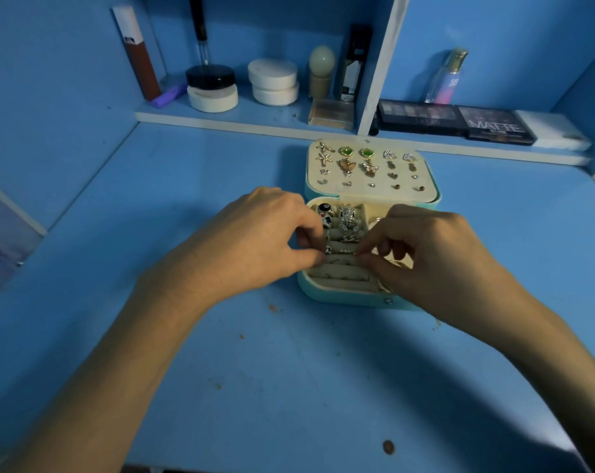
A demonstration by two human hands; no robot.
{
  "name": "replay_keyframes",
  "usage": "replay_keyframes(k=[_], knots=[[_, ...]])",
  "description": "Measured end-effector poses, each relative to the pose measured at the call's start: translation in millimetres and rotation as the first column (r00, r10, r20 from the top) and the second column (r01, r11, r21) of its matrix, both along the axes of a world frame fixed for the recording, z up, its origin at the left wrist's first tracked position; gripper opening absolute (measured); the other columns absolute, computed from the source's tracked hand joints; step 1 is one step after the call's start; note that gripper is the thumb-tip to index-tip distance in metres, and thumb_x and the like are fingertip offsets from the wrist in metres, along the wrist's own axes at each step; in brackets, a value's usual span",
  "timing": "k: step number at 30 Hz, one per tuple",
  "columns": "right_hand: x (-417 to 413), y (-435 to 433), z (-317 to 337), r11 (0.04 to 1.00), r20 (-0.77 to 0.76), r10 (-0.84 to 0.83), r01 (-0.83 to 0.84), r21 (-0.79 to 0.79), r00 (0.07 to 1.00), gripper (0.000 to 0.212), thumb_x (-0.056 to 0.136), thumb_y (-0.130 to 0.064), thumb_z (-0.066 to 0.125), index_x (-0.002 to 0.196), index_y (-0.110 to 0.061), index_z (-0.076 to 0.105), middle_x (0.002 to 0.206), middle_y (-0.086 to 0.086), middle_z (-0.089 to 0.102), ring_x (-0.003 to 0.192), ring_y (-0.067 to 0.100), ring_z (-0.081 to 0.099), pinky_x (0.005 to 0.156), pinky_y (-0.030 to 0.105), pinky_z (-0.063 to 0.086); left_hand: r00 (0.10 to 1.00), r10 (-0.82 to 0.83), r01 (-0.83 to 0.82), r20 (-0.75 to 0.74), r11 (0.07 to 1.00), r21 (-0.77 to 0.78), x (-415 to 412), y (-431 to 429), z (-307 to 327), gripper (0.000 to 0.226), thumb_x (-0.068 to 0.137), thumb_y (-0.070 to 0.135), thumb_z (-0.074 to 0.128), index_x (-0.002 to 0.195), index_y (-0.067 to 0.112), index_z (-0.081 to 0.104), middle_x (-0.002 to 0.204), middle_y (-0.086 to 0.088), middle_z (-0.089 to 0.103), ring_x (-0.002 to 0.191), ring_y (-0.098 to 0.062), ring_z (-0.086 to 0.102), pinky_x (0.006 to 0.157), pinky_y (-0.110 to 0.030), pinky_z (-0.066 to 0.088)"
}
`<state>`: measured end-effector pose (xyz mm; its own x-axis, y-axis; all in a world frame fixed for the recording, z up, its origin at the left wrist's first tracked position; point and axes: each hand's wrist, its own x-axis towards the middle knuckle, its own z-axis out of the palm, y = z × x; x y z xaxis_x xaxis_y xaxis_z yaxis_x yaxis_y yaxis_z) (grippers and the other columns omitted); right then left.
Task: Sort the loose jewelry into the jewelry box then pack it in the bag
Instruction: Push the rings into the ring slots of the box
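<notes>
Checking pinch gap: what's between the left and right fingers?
Head view: a cream ring roll of the open jewelry box, between left hand and right hand.

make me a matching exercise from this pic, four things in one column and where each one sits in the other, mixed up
1 green earrings
2 perfume bottle
3 stacked white jars
4 silver rings

A shelf, left of the white divider
B ring rolls in the jewelry box
C shelf, right of the divider
D open lid of the box

Pairs: 1-D, 2-C, 3-A, 4-B
</notes>
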<state>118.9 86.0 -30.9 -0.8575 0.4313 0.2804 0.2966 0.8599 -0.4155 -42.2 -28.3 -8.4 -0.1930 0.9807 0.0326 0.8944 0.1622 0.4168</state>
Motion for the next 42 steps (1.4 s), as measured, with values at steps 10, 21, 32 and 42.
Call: replay_keyframes(k=[10,21,32,42], knots=[[-2,-1,1,0.999,0.056,0.029,-0.031,0.038,0.998,0.012,0.073,-0.022,0.060,0.071,-0.016,0.069,0.063,-0.015,0.042,0.056,0.004,0.044,0.053,0.020,0.036,0.998,-0.003,0.002,-0.059,1.000,-0.009,2,3,-2,0.004,0.082,0.034,0.068,0.083,0.031,0.070,0.071,0.018,0.048,0.077,-0.005,0.044,0.076,-0.033,0.045],[0,-1,2,0.999,0.077,0.041,-0.043,0.032,0.996,0.005,0.075,-0.013,0.068,0.072,-0.017,0.069,0.064,-0.015,0.042,0.058,0.002,0.044,0.055,0.019,0.035,0.990,-0.023,0.024,-0.140,1.000,0.001,10,12,-10,0.012,0.086,0.032,0.061,0.089,0.023,0.068,0.074,0.010,0.046,0.080,-0.011,0.040,0.067,-0.030,0.036],[5,-4,8,0.992,0.085,0.123,-0.120,-0.042,0.989,0.011,0.072,-0.028,0.060,0.074,-0.023,0.070,0.065,-0.019,0.044,0.059,-0.003,0.045,0.060,0.009,0.035,0.999,-0.033,0.034,0.020,0.998,-0.049,8,-4,5,0.023,0.079,0.040,0.068,0.062,0.041,0.052,0.072,0.019,0.055,0.079,-0.002,0.053,0.074,-0.027,0.045],[3,-2,6,0.989,0.082,0.144,-0.142,-0.032,0.986,0.009,0.073,-0.026,0.060,0.073,-0.022,0.068,0.065,-0.019,0.045,0.058,-0.005,0.044,0.060,0.006,0.034,0.999,-0.033,0.034,0.016,0.995,-0.092,9,0,3,0.024,0.078,0.034,0.067,0.060,0.038,0.053,0.072,0.011,0.060,0.074,-0.007,0.057,0.072,-0.032,0.050]])
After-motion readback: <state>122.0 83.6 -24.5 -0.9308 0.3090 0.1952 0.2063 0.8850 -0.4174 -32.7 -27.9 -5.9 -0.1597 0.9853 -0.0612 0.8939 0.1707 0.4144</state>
